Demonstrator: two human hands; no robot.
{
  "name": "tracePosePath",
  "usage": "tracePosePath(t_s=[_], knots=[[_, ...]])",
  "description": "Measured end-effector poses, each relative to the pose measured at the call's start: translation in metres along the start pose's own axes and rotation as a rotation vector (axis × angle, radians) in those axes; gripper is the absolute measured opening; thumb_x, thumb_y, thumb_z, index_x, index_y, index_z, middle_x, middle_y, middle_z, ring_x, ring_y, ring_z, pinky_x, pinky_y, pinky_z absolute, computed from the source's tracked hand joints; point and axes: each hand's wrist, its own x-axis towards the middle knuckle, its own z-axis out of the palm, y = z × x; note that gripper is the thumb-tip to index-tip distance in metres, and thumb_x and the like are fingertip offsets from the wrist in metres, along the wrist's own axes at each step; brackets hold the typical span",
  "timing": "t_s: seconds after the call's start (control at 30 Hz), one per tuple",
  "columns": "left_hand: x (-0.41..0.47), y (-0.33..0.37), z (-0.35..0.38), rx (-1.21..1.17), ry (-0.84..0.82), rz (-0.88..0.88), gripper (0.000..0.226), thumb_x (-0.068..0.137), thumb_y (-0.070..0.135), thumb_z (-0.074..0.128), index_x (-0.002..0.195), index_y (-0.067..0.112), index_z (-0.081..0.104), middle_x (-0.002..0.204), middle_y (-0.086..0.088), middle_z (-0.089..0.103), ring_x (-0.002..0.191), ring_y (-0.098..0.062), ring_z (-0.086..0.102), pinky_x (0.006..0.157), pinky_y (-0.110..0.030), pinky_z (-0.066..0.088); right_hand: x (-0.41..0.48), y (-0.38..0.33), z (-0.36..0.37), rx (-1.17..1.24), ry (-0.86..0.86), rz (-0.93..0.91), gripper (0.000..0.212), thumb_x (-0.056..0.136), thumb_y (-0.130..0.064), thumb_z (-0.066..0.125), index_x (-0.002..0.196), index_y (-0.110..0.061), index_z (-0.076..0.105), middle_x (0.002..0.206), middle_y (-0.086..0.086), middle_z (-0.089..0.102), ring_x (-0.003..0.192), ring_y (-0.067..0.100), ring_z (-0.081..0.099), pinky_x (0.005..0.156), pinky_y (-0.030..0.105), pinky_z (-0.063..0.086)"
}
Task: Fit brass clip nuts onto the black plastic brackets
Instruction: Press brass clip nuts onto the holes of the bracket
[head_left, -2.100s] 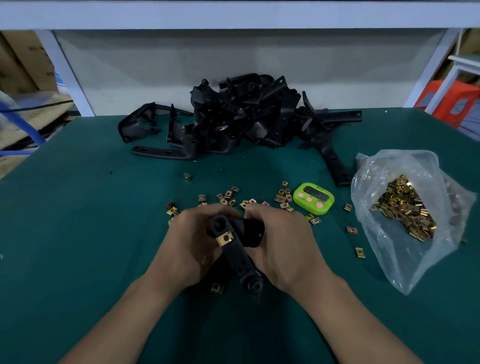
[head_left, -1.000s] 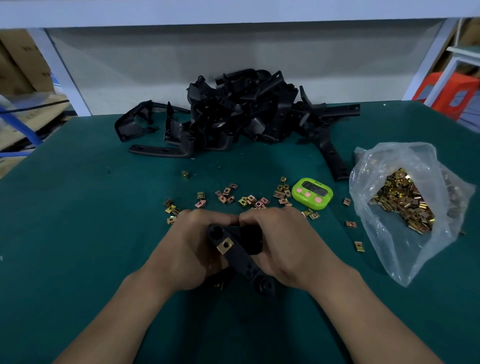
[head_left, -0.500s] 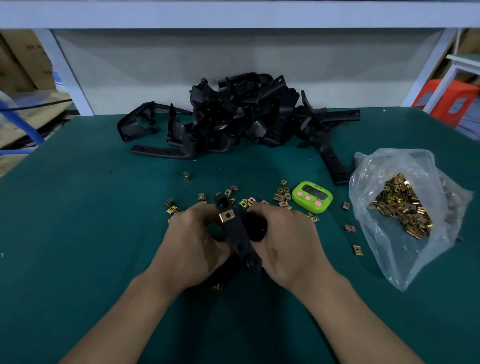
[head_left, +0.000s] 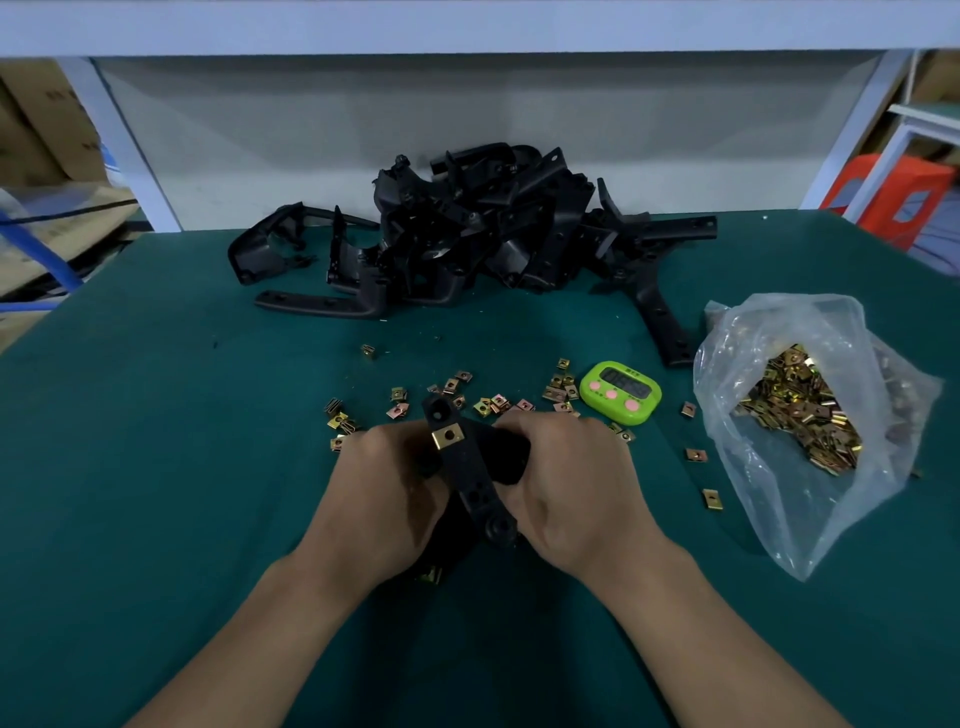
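1. Just above the near middle of the table, both hands are clamped on one black bracket. The left hand wraps its left side, and the right hand curls round the thicker body on the right.
2. One brass clip nut sits on the bracket's narrow arm, just below the round hole at its far end. It looks square to the arm, so it is probably fully seated.
3. The step in hand appears to be turning the bracket to check that nut or to bring up the next seat. Roll it within the fingers with both grips closed, and put no sideways pressure on the fitted nut.
4. A brass glint shows under the left hand at the bracket's near end. I cannot tell whether it is fitted or lying on the table, so look before moving on.
5. For the next seat, take one of the loose nuts scattered just beyond the hands; they are closer than the bag.
6. Lead with the nut's open side and press with a flat thumb until the holes line up. A half-pushed nut is likely to tilt.
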Motion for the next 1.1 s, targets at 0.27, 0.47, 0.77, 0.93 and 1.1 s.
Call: tracePosePath(t_s=[0.27,0.47,0.77,0.93,1.1], knots=[[-0.003,-0.017,0.006,0.165,-0.072,-0.04,0.009,0.074,0.013,0.06,0.069,0.015,0.067,0.06,0.005,0.065,0.052,-0.017,0.061,0.053,-0.033,0.052,0.001,-0.001,0.003,0.073,-0.015,-0.047,0.022,0.082,-0.038,0.076,0.103,-0.038,0.07,0.084,-0.013,0.073,0.081,0.013,0.068,0.073,0.037,0.055],[-0.003,-0.007,0.003,0.184,-0.064,-0.009,0.015,0.068,0.013,0.059,0.061,0.023,0.05,0.05,0.007,0.049,0.04,-0.023,0.048,0.045,-0.012,0.027,0.002,0.005,0.003,0.039,-0.01,-0.066,0.02,0.077,-0.033,0.076,0.094,-0.035,0.067,0.079,-0.011,0.071,0.077,0.018,0.065,0.067,0.036,0.052],[0.0,-0.004,0.018,-0.039,-0.202,-0.102,0.039,0.091,0.017,0.046,0.08,0.054,0.051,0.074,0.016,0.063,0.06,-0.013,0.059,0.052,-0.021,0.041,0.006,0.008,0.0,0.247,-0.078,-0.01,0.007,0.077,-0.03,0.069,0.08,-0.024,0.069,0.071,-0.005,0.068,0.072,0.022,0.063,0.066,0.041,0.051],[0.003,-0.011,0.02,-0.058,-0.273,-0.182,0.021,0.098,0.007,0.055,0.103,0.027,0.061,0.088,0.002,0.07,0.079,-0.023,0.066,0.075,-0.045,0.052,0.012,0.013,-0.004,0.246,-0.145,0.076,0.032,0.071,-0.027,0.075,0.057,-0.044,0.053,0.059,-0.011,0.055,0.063,0.019,0.054,0.056,0.031,0.035],[0.005,-0.011,0.018,-0.159,-0.223,-0.196,0.015,0.097,0.012,0.061,0.104,0.024,0.066,0.093,0.006,0.073,0.088,-0.016,0.068,0.079,-0.041,0.052,0.015,0.014,-0.007,0.376,-0.132,0.146,0.02,0.069,-0.016,0.082,0.069,-0.029,0.067,0.065,-0.003,0.065,0.069,0.026,0.064,0.063,0.044,0.052]])
